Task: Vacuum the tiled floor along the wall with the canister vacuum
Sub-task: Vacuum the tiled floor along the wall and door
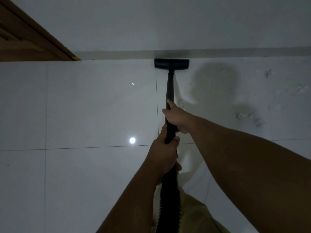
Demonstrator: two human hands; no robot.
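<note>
Glossy white floor tiles [101, 106] met a pale wall [168, 22] — black nozzle [171, 63] at the skirting; right hand [175, 117] and left hand [164, 154] both gripped the wand [170, 88].

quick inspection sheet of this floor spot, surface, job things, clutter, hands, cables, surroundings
surface: glossy pale tiled floor, dark grout lines, a round light reflection, dusty smudges and scuffs to the right of the wand.
job's things: black floor nozzle flat on the tile against the skirting; black wand running back to a ribbed hose; canister not in view.
clutter: small dark specks on the floor near the skirting and at far left.
grippers: right hand gripping the wand further forward; left hand gripping behind it.
cables: nothing seen.
surroundings: plain wall; wooden door frame at upper left.
</note>
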